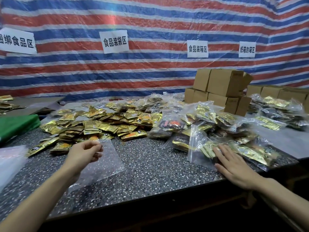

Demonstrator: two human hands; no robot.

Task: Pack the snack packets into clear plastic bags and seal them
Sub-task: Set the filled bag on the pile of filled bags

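On the speckled surface (150,173), the left hand (85,151) pinches the mouth of an empty clear bag (107,164); the right hand (234,164) lies flat, fingers straight, on a filled bag (200,144). Spread the mouth wide before gathering the loose snack packets (100,124) piled just beyond.

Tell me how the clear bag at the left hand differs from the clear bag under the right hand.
The empty bag holds nothing, so the speckled tabletop shows through it; the filled bag holds gold packets. The empty bag is thin; the filled bag bulges. The left hand pinches the empty bag's top edge; the right hand lies flat on the filled bag. Both are clear plastic.
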